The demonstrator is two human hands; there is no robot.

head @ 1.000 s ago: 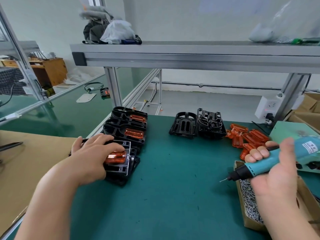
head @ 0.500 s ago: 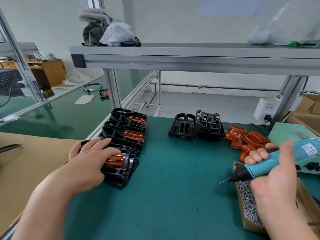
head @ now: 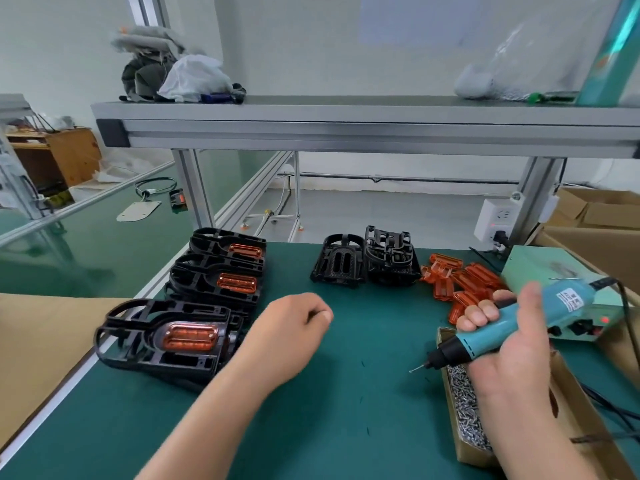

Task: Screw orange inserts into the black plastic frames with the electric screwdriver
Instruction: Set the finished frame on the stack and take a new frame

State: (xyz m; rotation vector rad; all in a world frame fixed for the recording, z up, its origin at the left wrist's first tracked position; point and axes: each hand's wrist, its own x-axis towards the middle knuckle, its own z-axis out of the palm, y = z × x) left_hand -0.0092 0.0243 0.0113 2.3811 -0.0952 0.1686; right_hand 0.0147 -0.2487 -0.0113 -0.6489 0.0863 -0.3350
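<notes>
Above screw box (head: pixel 471 457), right hand (head: pixel 512 355) grips electric screwdriver (head: pixel 543 311), bit ready for screw pickup; left of box, left hand (head: pixel 294 327) loose, empty.

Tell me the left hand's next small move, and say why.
Probably reach the left hand to an empty black frame at the back. It holds nothing, the three frames at the left carry orange inserts, and the right hand grips the screwdriver.
</notes>
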